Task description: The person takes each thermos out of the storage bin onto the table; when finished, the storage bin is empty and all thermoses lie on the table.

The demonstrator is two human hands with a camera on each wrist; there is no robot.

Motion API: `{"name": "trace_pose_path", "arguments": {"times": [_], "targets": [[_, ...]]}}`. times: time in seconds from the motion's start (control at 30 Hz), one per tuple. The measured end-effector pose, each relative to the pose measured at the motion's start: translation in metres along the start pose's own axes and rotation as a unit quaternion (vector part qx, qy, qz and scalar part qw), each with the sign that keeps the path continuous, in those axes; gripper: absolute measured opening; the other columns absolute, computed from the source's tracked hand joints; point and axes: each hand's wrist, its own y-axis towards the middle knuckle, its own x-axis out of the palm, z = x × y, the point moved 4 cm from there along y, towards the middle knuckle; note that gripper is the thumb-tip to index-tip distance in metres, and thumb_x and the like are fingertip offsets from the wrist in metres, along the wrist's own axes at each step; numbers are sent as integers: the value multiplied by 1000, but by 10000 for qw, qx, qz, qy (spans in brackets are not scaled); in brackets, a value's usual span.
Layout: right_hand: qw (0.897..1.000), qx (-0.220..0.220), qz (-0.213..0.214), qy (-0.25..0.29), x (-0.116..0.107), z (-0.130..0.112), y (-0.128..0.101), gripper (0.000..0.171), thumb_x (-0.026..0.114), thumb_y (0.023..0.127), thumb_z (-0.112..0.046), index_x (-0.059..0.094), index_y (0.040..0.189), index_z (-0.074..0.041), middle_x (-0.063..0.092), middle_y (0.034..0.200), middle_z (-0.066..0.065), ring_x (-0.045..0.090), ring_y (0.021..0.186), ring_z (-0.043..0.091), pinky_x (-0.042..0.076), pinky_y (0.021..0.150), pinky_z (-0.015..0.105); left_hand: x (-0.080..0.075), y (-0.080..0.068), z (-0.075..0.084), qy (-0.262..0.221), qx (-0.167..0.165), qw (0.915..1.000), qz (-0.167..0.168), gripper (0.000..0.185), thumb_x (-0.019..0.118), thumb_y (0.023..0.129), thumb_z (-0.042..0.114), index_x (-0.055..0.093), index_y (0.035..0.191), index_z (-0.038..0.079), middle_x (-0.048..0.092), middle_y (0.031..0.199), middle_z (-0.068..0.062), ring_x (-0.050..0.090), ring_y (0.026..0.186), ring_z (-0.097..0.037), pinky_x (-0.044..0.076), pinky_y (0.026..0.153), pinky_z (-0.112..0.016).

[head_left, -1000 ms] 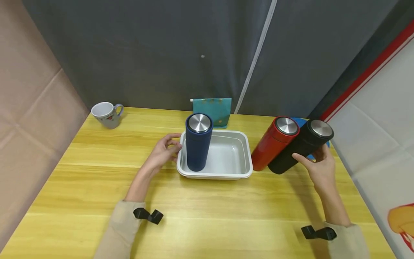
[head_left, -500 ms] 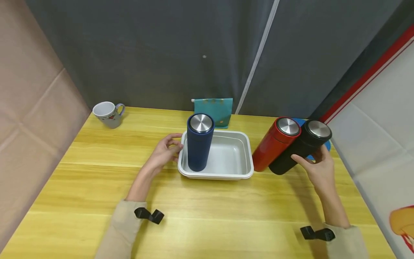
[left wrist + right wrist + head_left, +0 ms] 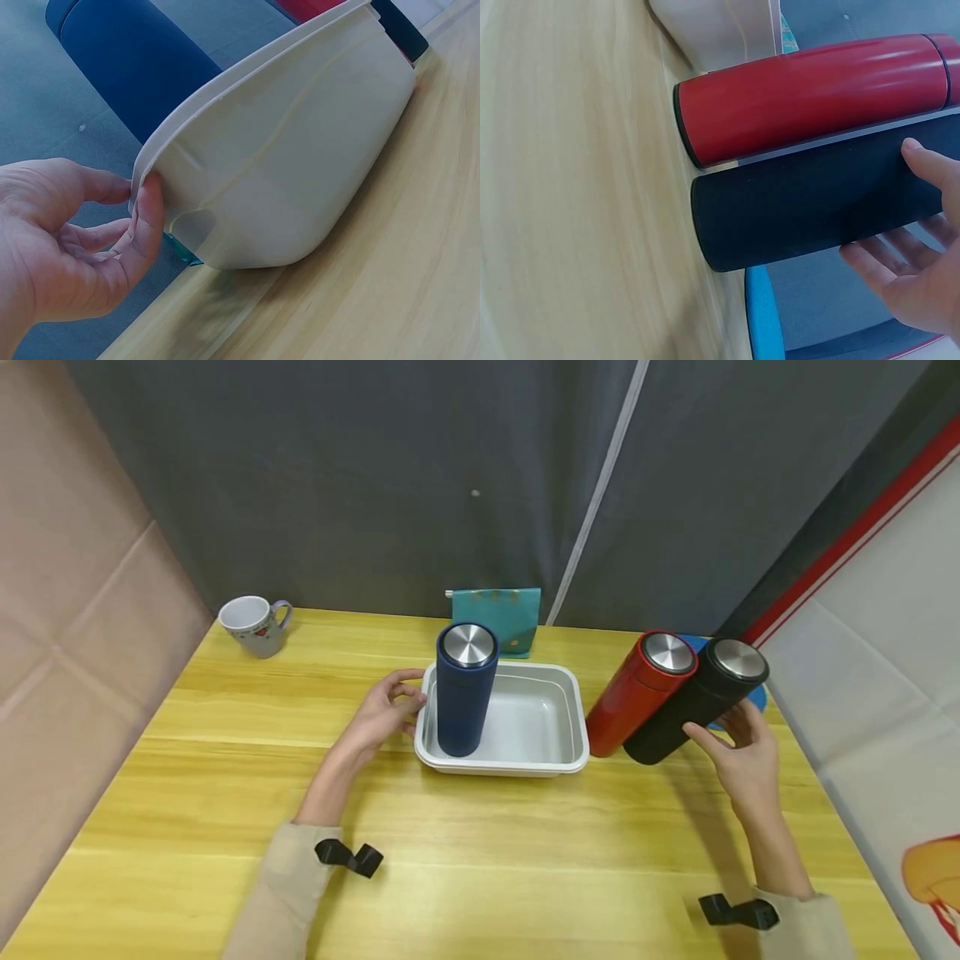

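A white plastic basin point(image 3: 536, 710) sits on the table, with a dark blue thermos point(image 3: 466, 706) upright inside it. The thumb and fingers of my left hand point(image 3: 378, 710) pinch the basin's left rim; the left wrist view has this hand point(image 3: 82, 232) at the rim's corner. To the right stand a red thermos point(image 3: 630, 697) and a black thermos point(image 3: 678, 714), side by side. Around the black thermos's right side curves my right hand point(image 3: 746, 756). In the right wrist view its thumb lies over the black thermos point(image 3: 810, 202) and the fingers reach its lower edge.
A teal bag point(image 3: 517, 631) stands behind the basin. At the far left corner is a grey mug point(image 3: 258, 631). Behind the black thermos a blue round thing point(image 3: 757, 697) shows in part. A grey curtain point(image 3: 360, 502) closes the table's back edge.
My right thumb has slid slightly rightward on the black thermos, toward its edge. The thermoses and the basin hold their places, and my left hand stays at the rim. The head view has shifted slightly.
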Motion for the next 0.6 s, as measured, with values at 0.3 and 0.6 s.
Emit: {"name": "trace_pose_path", "arguments": {"times": [0.3,0.6], "targets": [[9988,-78,3,482,-7,0,-5,57,66,76,24,58,128,2,65,110,7,61,94,16,53,77,16,0,1,-1,-40,-29,10000,50,43,56,96,4,44,137,7,52,106,-15,57,75,-21,55,57,-29],[9976,-117,2,678,-15,-1,-20,54,62,78,25,55,128,7,65,112,10,64,94,19,54,75,19,0,2,0,1,-24,10000,-3,43,56,97,5,43,138,6,51,106,-16,57,76,-22,55,58,-29]]}}
